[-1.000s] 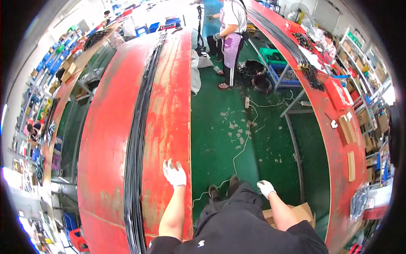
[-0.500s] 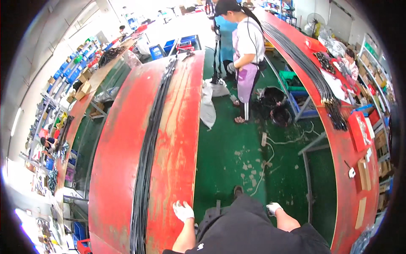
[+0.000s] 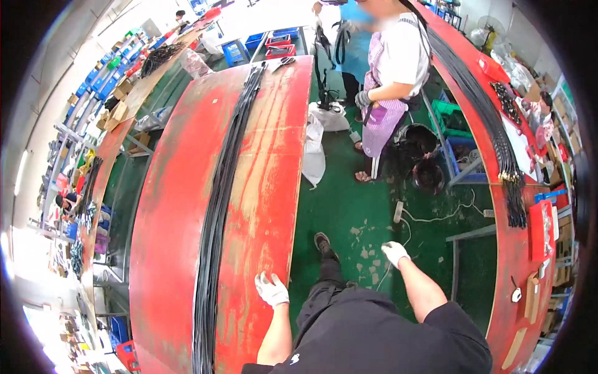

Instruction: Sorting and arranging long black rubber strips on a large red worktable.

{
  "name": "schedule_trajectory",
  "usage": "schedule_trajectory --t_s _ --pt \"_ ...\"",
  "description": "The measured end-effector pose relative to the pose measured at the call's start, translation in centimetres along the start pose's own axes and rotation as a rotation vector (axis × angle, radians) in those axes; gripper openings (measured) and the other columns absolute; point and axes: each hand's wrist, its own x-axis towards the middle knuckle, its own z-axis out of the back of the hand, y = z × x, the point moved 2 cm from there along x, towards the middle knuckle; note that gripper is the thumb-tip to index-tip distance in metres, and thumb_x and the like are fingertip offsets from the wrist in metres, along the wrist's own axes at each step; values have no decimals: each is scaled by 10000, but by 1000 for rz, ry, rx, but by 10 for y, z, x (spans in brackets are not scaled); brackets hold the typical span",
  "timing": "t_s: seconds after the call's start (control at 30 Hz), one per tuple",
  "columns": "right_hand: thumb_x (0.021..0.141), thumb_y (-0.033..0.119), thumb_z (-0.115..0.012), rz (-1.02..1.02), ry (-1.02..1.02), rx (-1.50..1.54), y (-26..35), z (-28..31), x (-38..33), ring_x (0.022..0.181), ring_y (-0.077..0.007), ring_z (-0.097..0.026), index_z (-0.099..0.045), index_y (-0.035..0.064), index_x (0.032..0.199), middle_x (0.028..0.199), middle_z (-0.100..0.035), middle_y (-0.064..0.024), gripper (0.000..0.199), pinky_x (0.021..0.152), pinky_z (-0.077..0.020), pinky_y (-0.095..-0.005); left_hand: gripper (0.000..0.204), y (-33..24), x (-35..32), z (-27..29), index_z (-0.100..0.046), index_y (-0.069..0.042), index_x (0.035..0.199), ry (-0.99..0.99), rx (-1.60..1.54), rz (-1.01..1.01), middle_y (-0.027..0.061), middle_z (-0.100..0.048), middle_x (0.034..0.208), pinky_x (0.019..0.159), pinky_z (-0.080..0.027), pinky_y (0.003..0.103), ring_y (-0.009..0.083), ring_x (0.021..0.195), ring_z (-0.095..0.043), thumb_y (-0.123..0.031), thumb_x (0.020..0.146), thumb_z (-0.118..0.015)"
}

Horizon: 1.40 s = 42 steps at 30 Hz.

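The view has swung nearer: the white-gloved left hand now rests flat, grip open, on the near edge of the long, scuffed red-painted bench, right of the glossy black cable bundle. The gloved right hand hangs loosely curled, empty, over the green floor.

A white plastic bag is hanging off the right edge of the long red counter, sagging toward the green floor. Brown cardboard boxes are sitting along the far left counter beside blue bins. On the right counter, red flat packets are lying near its edge, with a small white tag just beyond them.
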Motion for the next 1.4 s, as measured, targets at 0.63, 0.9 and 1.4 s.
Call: schedule_trajectory --t_s 0.63,0.9,1.4 --pt "982 347 -658 -239 12 109 63 69 134 1103 -279 -709 -716 14 1267 1187 -761 -165 442 966 -537 -398 499 -158 274 -132 -590 -44 1396 308 59 -155 249 -522 1498 1150 -421 536 421 1380 -504 -316 983 -657" --pt "999 363 -636 -59 152 -133 145 82 181 1207 -311 -677 -703 39 1316 1298 -727 -167 459 1036 -522 -408 605 -143 249 -136 -555 -49 1475 390 190 -185 242 -462 1578 1220 -357 522 421 1455 -431 -390 982 -635" --pt "976 381 -657 -1 175 -202 180 127 270 1220 -331 -683 -726 38 1294 1302 -734 -179 474 1057 -514 -402 617 -177 255 -140 -543 -61 1484 452 158 78 214 -408 1630 1239 -354 492 391 1514 -379 -393 976 -652"
